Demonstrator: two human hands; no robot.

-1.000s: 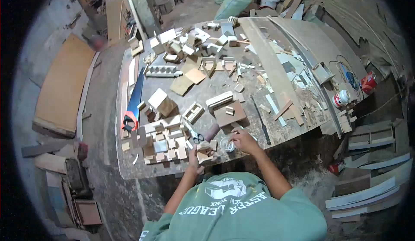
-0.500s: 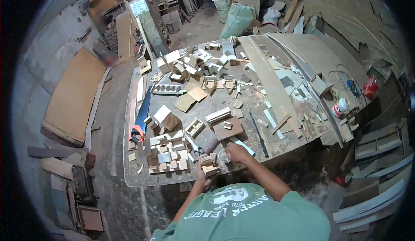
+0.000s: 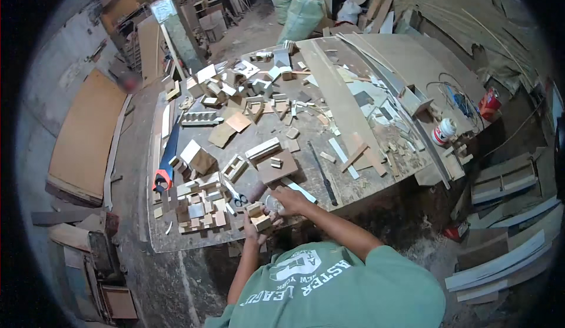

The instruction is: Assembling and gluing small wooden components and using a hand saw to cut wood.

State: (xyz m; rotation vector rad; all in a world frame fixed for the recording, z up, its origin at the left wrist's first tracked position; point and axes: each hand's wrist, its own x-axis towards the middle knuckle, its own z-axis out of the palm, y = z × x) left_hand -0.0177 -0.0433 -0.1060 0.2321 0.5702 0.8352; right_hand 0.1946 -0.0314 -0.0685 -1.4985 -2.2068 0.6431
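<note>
My left hand [image 3: 252, 229] grips a small pale wooden box-like piece [image 3: 258, 217] at the near edge of the workbench. Just right of it, my right hand [image 3: 287, 201] has its fingers curled down beside a small clear cup [image 3: 272, 204]; whether they pinch anything is too small to make out. A dark reddish cylinder [image 3: 256, 191] lies just beyond the cup. Scissors [image 3: 236, 197] with dark handle loops rest to the left. Past the cylinder, a brown board [image 3: 276, 169] carries small wood strips.
Similar small wooden pieces [image 3: 203, 207] are grouped at the near left, by a handsaw [image 3: 169, 157] with an orange handle. Offcuts [image 3: 229, 87] pile up farther back. A dark slim bar [image 3: 321, 172], a long plank [image 3: 338, 87] and a white bottle [image 3: 444, 131] lie or stand rightward.
The whole view has shifted, so the bench appears farther left. The wooden piece in my left hand is now closer to my right hand and the cup.
</note>
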